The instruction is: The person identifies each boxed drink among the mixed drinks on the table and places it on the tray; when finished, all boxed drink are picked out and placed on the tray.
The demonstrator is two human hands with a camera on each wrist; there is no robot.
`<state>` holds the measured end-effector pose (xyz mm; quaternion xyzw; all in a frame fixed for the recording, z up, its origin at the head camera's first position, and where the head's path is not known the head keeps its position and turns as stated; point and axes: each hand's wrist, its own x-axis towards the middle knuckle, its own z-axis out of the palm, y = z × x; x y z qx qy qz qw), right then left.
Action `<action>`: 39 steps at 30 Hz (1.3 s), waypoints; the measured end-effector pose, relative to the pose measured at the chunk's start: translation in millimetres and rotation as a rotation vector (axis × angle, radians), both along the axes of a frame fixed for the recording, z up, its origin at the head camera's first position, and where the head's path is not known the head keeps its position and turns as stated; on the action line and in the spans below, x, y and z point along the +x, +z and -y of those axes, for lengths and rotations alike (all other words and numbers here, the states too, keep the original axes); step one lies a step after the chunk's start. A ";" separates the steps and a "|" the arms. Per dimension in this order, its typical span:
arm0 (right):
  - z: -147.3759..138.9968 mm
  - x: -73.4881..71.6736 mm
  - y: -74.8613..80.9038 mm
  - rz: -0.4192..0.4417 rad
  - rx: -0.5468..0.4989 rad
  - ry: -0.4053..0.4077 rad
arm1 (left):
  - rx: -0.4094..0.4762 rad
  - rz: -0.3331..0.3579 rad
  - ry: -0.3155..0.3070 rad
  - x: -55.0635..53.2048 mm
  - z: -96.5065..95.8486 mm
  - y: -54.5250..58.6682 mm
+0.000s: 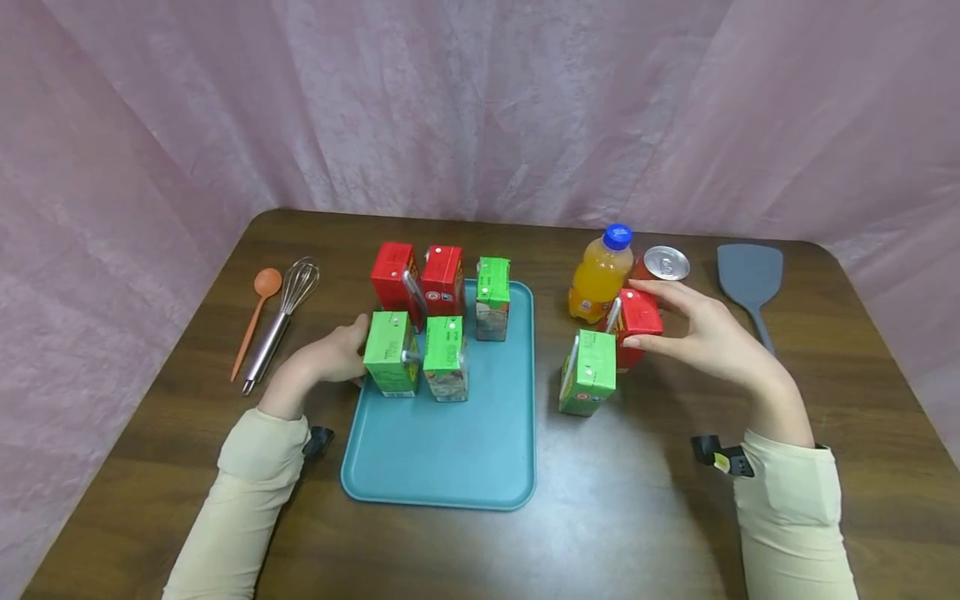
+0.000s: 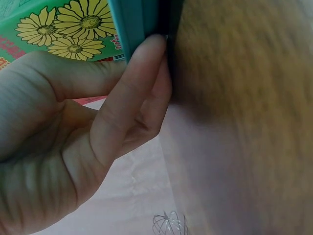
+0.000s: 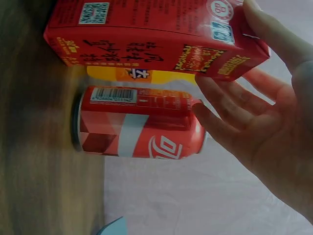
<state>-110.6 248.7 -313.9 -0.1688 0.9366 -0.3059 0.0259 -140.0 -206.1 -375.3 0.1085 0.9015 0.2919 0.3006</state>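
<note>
My left hand (image 1: 341, 354) pinches the left rim of the turquoise tray (image 1: 480, 467), its fingertips curled at the edge in the left wrist view. Right beside it stands a green drink carton (image 1: 390, 354) with yellow flowers on its side. Two more green cartons and two red drink cartons stand upright on the tray's far half. On the right, my right hand (image 1: 705, 329) holds a red drink carton (image 3: 146, 34) near its top, thumb on one side and fingers on the other. Another green drink carton (image 1: 587, 372) with a straw stands just in front of it.
Behind the right hand stand an orange drink bottle (image 1: 600, 279) with a blue cap and a red soda can (image 3: 142, 122). A grey spatula (image 1: 750, 275) lies at the far right. An orange spoon (image 1: 255, 321) and a whisk (image 1: 281, 325) lie on the left.
</note>
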 end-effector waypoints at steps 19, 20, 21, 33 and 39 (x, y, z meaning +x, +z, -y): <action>6.4 -5.6 -9.7 -0.049 -0.071 0.059 | -0.016 -0.023 -0.007 -1.7 -0.4 -1.3; 6.4 -5.3 -9.3 -0.053 -0.067 0.055 | -0.023 -0.026 -0.009 -1.6 -0.3 -1.3; 6.6 -4.9 -8.6 -0.054 -0.062 0.043 | -0.027 -0.026 -0.009 -1.5 -0.2 -1.4; 10.3 10.2 13.9 -0.076 -0.128 -0.056 | -0.031 -0.008 0.000 0.5 -1.6 -0.2; 12.8 20.8 24.7 -0.218 -0.168 -0.079 | -0.039 -0.020 -0.004 0.5 -1.4 -0.2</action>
